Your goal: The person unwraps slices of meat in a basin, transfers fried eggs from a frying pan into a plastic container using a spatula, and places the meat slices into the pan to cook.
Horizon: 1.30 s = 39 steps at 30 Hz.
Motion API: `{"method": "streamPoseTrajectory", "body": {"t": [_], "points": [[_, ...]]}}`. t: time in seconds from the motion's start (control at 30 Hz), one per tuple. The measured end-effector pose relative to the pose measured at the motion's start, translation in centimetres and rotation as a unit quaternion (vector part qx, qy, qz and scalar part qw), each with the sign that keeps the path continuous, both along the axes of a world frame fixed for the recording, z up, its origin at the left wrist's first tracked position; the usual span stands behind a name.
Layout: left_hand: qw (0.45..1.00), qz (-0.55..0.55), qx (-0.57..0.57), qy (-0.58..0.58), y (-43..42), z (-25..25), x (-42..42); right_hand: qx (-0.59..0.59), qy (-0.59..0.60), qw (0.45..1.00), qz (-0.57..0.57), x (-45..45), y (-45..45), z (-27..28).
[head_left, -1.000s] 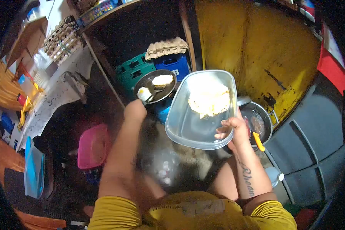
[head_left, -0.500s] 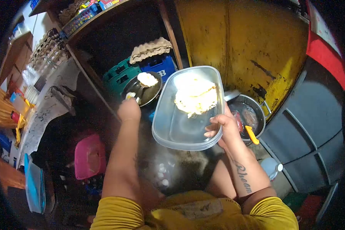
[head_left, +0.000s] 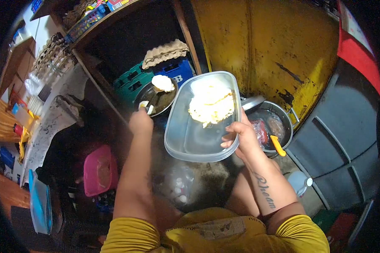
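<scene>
My left hand [head_left: 141,121] is closed round the handle end of a dark spatula [head_left: 155,101] over a frying pan [head_left: 166,101]. A white fried egg [head_left: 162,83] is at the spatula's far end, near the pan's far rim. A small white and yellow piece [head_left: 144,104] shows beside my left fingers; what it is I cannot make out. My right hand [head_left: 240,134] grips the right side of a clear plastic container [head_left: 190,139], thumb inside and fingers partly hidden beneath. Cooked egg [head_left: 211,106], bright under the light, lies inside the container.
To the right stands a metal pot [head_left: 288,130] with plastic-wrapped packs and a yellow handle [head_left: 278,145]. Behind the pan are blue [head_left: 179,71] and green crates [head_left: 133,80] under egg trays [head_left: 166,52]. A pink basin [head_left: 100,170] sits left, a plastic jug [head_left: 299,183] right.
The egg at the spatula's end has shifted slightly up and away from me. The container has moved a little left and up with my right hand.
</scene>
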State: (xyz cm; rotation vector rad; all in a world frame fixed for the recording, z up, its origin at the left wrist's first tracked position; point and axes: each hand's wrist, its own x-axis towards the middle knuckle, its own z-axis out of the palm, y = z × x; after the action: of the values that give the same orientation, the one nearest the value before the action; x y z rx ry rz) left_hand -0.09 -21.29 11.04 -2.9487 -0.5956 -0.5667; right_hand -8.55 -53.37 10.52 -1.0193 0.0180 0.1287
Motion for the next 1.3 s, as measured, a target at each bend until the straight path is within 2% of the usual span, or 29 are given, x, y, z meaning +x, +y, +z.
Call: {"method": "streamPoseTrajectory", "body": {"t": [0.07, 0.1, 0.17, 0.27, 0.47, 0.6, 0.7, 0.83, 1.03, 1.2, 1.3], "points": [[0.997, 0.003, -0.073, -0.005, 0.5, 0.0, -0.3, 0.000, -0.017, 1.000, -0.001, 0.3, 0.2, -0.4], [0.997, 0.006, -0.073, -0.007, 0.7, -0.1, -0.6, 0.000, -0.018, 1.000, 0.002, 0.3, 0.2, -0.4], [0.987, 0.003, -0.161, -0.003, 1.1, -0.2, -1.0, 0.006, -0.009, 1.000, -0.003, 0.4, 0.4, -0.3], [0.977, -0.009, -0.213, -0.017, 2.7, -1.9, -0.6, 0.003, -0.012, 1.000, -0.004, 0.3, 0.5, -0.1], [0.968, -0.036, -0.240, -0.060, 4.7, 0.1, -1.3, 0.010, -0.023, 1.000, 0.002, 0.4, 1.0, -0.3], [0.974, -0.036, -0.221, -0.040, 5.4, 4.2, -2.9, 0.016, -0.044, 0.999, 0.021, 1.0, 1.4, -1.0], [0.980, -0.040, -0.193, -0.004, 6.0, 4.3, -4.1, 0.016, -0.036, 0.999, 0.019, 1.4, 1.9, -1.4], [0.987, -0.030, -0.155, 0.025, 7.7, 1.7, -5.0, 0.018, -0.042, 0.999, 0.023, 1.2, 2.8, -1.4], [0.984, -0.047, -0.173, -0.020, 8.5, 1.3, -6.4, 0.000, -0.048, 0.998, 0.028, 1.4, 3.4, -1.8], [0.983, -0.093, -0.133, -0.084, 8.8, 2.1, -8.1, 0.007, -0.052, 0.998, 0.026, 1.6, 3.8, -2.2], [0.978, -0.111, -0.169, -0.058, 10.1, 4.2, -9.0, 0.000, -0.054, 0.998, 0.026, 1.5, 4.1, -2.1]]}}
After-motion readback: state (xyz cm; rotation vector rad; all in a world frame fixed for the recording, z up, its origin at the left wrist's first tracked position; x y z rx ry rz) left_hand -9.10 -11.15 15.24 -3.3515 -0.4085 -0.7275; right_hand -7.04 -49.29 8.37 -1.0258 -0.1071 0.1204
